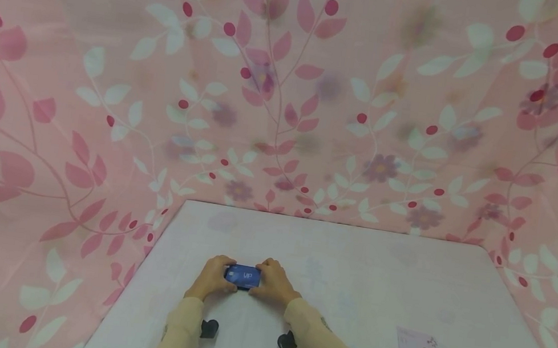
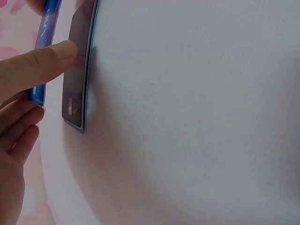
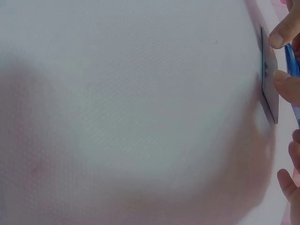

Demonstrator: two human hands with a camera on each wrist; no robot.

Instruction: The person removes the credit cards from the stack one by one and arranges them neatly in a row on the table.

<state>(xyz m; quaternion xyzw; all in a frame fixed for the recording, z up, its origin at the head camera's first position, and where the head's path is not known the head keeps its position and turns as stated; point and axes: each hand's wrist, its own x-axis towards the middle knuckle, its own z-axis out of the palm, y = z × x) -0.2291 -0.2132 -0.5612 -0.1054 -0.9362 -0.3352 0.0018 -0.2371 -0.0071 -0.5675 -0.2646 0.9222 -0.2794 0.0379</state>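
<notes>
A blue bank-style card point(image 1: 242, 276) marked "VIP" is held raised between both hands. My left hand point(image 1: 213, 279) pinches its left end with thumb and fingers; my right hand point(image 1: 275, 284) grips the right end. In the left wrist view, the blue card point(image 2: 47, 26) stands apart from a dark card point(image 2: 76, 101) that lies on the white tabletop, with at least one more card edge beneath it. The left thumb overlaps the dark card in that view; whether it touches cannot be told. The right wrist view shows the dark card point(image 3: 269, 89) beside both thumbs.
A pale pink card with a printed pattern point(image 1: 417, 345) lies on the white table point(image 1: 359, 286), to the right of the hands. Pink floral cloth point(image 1: 287, 100) hangs behind the table and at both sides. Dark wrist-worn devices point(image 1: 209, 328) sit under the forearms.
</notes>
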